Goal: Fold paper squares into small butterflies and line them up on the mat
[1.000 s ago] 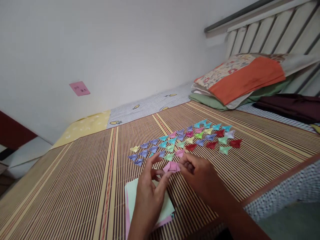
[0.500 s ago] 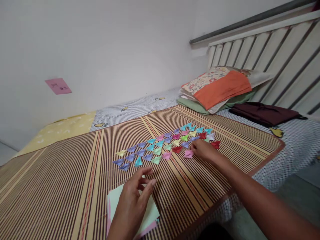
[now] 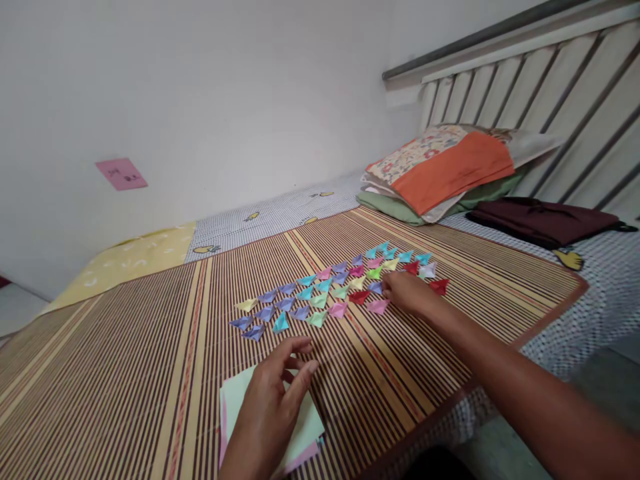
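Observation:
Several small folded paper pieces in many colours lie in rows on a striped mat (image 3: pixel 165 347). My right hand (image 3: pixel 403 291) reaches in at the right end of the rows, its fingers bent together beside a purple folded piece (image 3: pixel 375 287). What its fingertips hold, if anything, is hidden. A pink folded piece (image 3: pixel 378 307) and a red one (image 3: pixel 439 287) lie on either side of that hand. My left hand (image 3: pixel 280 393) rests over a stack of pale green and pink paper sheets (image 3: pixel 235 393), fingers curved and apart, with nothing between them.
Stacked pillows (image 3: pixel 450 167) and a folded dark maroon cloth (image 3: pixel 545 223) lie at the back right before a slatted headboard (image 3: pixel 550 87). A pink note (image 3: pixel 121 173) is on the wall. Yellow cloth (image 3: pixel 135 257) lies at the back left.
My right hand has moved slightly up and left among the folded pieces, near the purple one. My left hand keeps its pose over the sheets. The view has shifted slightly.

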Tool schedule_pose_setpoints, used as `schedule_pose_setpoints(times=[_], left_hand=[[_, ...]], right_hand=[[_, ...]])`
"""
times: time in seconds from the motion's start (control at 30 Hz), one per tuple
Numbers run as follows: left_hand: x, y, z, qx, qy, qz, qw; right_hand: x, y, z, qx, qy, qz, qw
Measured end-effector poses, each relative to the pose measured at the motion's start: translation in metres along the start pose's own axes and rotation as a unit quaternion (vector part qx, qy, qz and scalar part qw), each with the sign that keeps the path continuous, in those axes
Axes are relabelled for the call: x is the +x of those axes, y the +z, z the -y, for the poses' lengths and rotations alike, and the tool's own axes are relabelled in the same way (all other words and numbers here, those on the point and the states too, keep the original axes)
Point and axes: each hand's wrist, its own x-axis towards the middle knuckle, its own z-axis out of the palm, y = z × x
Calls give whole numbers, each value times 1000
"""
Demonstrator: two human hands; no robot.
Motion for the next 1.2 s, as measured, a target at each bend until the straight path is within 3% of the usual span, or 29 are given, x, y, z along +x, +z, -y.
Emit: schedule_pose_setpoints(times=[0.27, 0.63, 1.2], left_hand=[[-1, 0, 1, 1, 5, -3, 1000], [-2, -1, 0, -7, -7, 1, 1000], [-1, 1, 2, -9, 0, 8, 1000]], right_hand=[[-11, 7, 11, -14, -98, -9, 995], [-1, 20, 13, -74, -114, -8, 991], [-3, 14, 19, -71, -140, -29, 987]])
